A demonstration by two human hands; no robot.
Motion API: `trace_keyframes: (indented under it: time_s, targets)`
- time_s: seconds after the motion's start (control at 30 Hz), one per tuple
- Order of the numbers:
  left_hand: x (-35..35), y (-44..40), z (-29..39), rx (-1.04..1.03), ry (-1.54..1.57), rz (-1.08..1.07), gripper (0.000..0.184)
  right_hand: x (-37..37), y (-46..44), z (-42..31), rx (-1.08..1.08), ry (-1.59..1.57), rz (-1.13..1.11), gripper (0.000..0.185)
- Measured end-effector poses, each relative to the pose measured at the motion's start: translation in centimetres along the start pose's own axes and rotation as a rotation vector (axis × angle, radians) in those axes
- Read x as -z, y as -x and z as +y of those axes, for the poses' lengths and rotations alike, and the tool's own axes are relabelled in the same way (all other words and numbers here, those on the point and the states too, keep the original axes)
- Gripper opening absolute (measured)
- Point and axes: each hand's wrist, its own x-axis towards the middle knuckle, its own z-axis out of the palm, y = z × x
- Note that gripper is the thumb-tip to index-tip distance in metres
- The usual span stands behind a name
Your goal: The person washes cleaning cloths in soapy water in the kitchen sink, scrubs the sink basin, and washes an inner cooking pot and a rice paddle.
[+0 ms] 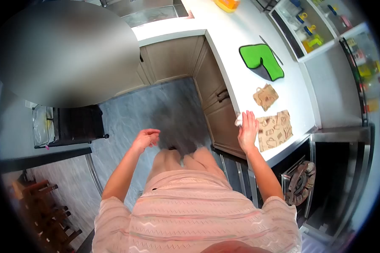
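Head view: right hand (248, 130), fingers straight, close together, at worktop (299, 99) edge; white crumpled item (239, 119) beside them, grip indeterminable. Brown patterned sheet (275, 131) adjacent; smaller brown piece (266, 97), green cloth (261, 59) beyond. Left hand (146, 139): fingers loosely parted, above floor (124, 116).

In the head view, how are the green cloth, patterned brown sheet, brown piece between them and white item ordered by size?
1. Green cloth and patterned brown sheet: too alike to rank.
2. Brown piece.
3. White item at the right hand: only partly visible.
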Motion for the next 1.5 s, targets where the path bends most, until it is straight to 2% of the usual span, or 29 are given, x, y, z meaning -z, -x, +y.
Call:
trace_keyframes:
  time_s: [0.07,0.1,0.13,0.27,0.47,0.57,0.6,0.63,0.73,0.83,0.9,1.0,1.17,1.3,1.33,1.4,1.47,1.5]
  targets:
    - [-1.7,-0.5,0.6,-0.063,0.058,-0.017,0.033,0.2,-2.7,-0.3,0.007,0.001,0.032,0.060]
    - [-0.3,-1.6,1.6,0.013,0.074,-0.055,0.032,-0.6,-6.4,-2.2,0.024,-0.008,-0.007,0.058]
    - [1.4,-4.3,4.7,-0.044,0.035,-0.038,0.032,-2.2,-11.9,-3.0,0.046,-0.018,0.067,0.057]
    - [3.5,-7.6,7.7,-0.083,0.010,-0.083,0.032,-6.1,-24.8,-3.6,0.134,-0.039,0.113,0.055]
    - [10.5,-12.4,7.5,0.002,0.212,0.152,0.032,-12.1,-45.1,-5.3,0.245,-0.111,0.197,0.046]
    - [13.1,-13.2,9.8,0.056,0.338,0.260,0.031,-11.5,-49.0,-9.6,0.218,-0.415,0.012,0.041]
    - [13.3,-13.7,10.2,0.086,0.373,0.285,0.031,-13.1,-47.9,-11.4,0.402,-0.413,0.181,0.041]
    - [13.9,-14.1,11.0,0.090,0.392,0.305,0.032,-13.4,-47.4,-15.0,0.541,-0.404,0.241,0.042]
    - [14.5,-15.1,13.1,0.105,0.437,0.343,0.034,-13.6,-45.3,-25.4,0.703,-0.416,0.007,0.044]
    - [14.9,-15.1,15.8,0.110,0.446,0.379,0.032,-16.2,-44.8,-35.1,0.894,-0.594,-0.052,0.042]
    - [15.3,-14.1,16.9,0.113,0.438,0.402,0.033,-16.1,-44.9,-40.3,0.970,-0.661,-0.172,0.039]
    - [16.4,-12.8,16.6,0.101,0.496,0.500,0.035,-15.3,-46.5,-44.5,1.074,-0.616,-0.320,0.040]
    - [18.3,-11.8,15.4,0.108,0.574,0.581,0.034,-14.7,-48.8,-44.8,1.148,-0.641,-0.397,0.038]
    - [21.8,-11.0,17.0,0.010,0.582,0.525,0.032,-16.5,-51.1,-45.6,1.051,-0.631,-0.388,0.037]
    - [23.0,-10.6,18.0,-0.030,0.576,0.504,0.031,-16.9,-52.1,-45.9,0.991,-0.532,-0.306,0.033]
    - [26.2,-9.5,20.6,-0.193,0.597,0.475,0.029,-17.5,-56.1,-46.2,0.339,-1.110,-1.067,0.022]
    - [29.7,-8.8,23.6,-0.314,0.590,0.453,0.028,-21.1,-60.5,-45.9,0.193,-1.483,-1.263,0.026]
    - [31.5,-8.7,25.2,-0.352,0.572,0.451,0.027,-21.2,-62.4,-45.6,0.075,-1.523,-1.284,0.029]
